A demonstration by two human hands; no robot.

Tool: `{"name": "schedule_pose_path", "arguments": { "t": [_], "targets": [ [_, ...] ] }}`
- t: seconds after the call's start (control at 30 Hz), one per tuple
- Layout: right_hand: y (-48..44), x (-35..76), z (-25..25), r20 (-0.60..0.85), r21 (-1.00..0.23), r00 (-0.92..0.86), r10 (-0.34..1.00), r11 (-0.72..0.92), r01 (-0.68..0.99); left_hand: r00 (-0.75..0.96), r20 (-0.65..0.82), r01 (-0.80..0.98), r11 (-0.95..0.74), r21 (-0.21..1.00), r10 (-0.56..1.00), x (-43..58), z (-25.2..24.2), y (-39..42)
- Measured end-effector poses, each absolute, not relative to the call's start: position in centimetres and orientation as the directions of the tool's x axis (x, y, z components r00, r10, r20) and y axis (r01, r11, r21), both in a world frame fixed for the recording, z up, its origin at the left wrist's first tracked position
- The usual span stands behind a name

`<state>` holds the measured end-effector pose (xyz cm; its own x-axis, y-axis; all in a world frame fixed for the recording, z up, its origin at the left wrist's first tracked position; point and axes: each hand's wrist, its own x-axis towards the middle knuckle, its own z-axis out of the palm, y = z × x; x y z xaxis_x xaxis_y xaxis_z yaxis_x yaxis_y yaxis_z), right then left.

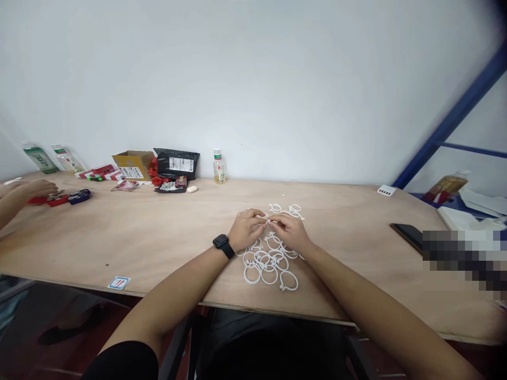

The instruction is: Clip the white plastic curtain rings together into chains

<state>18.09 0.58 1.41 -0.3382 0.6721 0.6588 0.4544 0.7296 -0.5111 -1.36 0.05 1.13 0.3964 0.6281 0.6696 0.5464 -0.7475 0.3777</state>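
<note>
My left hand (246, 230) and my right hand (293, 232) meet above the table, their fingertips pinched together on a small white plastic piece (268, 221). It looks like part of a white curtain ring, though the fingers hide most of it. Under and in front of my hands lies a loose pile of white curtain rings (252, 282), each with a small clip or eyelet. One ring (296, 282) sits a little apart at the pile's near right. Beyond my fingers, several more rings (295, 207) lie on the wood. A black watch (224, 245) is on my left wrist.
On the wooden table (170, 227), a clear bottle (219, 168), a black parcel (178, 162) and an open cardboard box (132, 164) stand along the wall. Another person's hand (39, 188) is at far left. A phone (410, 236) and white charger block (386, 190) lie right.
</note>
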Motion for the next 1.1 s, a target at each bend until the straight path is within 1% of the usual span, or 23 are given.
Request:
{"name": "schedule_pose_path", "arguments": {
  "t": [0.1, 0.23, 0.3, 0.4, 0.53, 0.63, 0.73, 0.83, 0.9, 1.0, 1.1],
  "targets": [
    [0.5, 18.2, 1.7, 0.664, -0.489, -0.373, 0.649, 0.753, 0.441, 0.378, 0.670, 0.562, -0.733, 0.382, 0.639, -1.3, 1.2, 0.0],
    [0.2, 18.3, 1.9, 0.671, -0.443, -0.424, 0.609, 0.787, 0.430, 0.299, 0.666, 0.578, -0.685, 0.443, 0.683, -1.3, 1.2, -0.1],
    [0.2, 18.3, 1.8, 0.673, -0.435, -0.425, 0.606, 0.788, 0.436, 0.330, 0.628, 0.578, -0.677, 0.456, 0.705, -1.3, 1.3, 0.0],
    [0.2, 18.2, 1.7, 0.667, -0.424, -0.434, 0.606, 0.787, 0.448, 0.429, 0.574, 0.553, -0.706, 0.443, 0.697, -1.4, 1.3, 0.1],
    [0.3, 18.2, 1.7, 0.650, -0.400, -0.472, 0.596, 0.796, 0.454, 0.470, 0.568, 0.514, -0.733, 0.446, 0.675, -1.4, 1.2, 0.3],
    [1.0, 18.8, 1.7, 0.648, -0.383, -0.461, 0.606, 0.783, 0.491, 0.432, 0.579, 0.534, -0.714, 0.453, 0.691, -1.4, 1.0, 0.4],
    [2.4, 20.1, 1.5, 0.650, -0.370, -0.387, 0.654, 0.717, 0.590, 0.402, 0.569, 0.575, -0.681, 0.453, 0.718, -1.6, 0.7, 0.6],
    [3.8, 21.7, 1.3, 0.588, -0.342, -0.322, 0.742, 0.588, 0.733, 0.432, 0.525, 0.598, -0.669, 0.442, 0.733, -1.8, 0.4, 0.9],
    [4.3, 22.4, 1.1, 0.518, -0.320, -0.317, 0.794, 0.524, 0.789, 0.454, 0.496, 0.610, -0.664, 0.432, 0.740, -1.8, 0.2, 1.0],
    [4.2, 22.3, 0.9, 0.396, -0.340, -0.403, 0.825, 0.539, 0.770, 0.477, 0.471, 0.620, -0.664, 0.417, 0.742, -1.8, 0.2, 1.0],
    [3.4, 21.3, 0.8, 0.288, -0.378, -0.543, 0.789, 0.614, 0.693, 0.494, 0.461, 0.620, -0.671, 0.408, 0.737, -1.8, 0.3, 1.0]
  ]
}}
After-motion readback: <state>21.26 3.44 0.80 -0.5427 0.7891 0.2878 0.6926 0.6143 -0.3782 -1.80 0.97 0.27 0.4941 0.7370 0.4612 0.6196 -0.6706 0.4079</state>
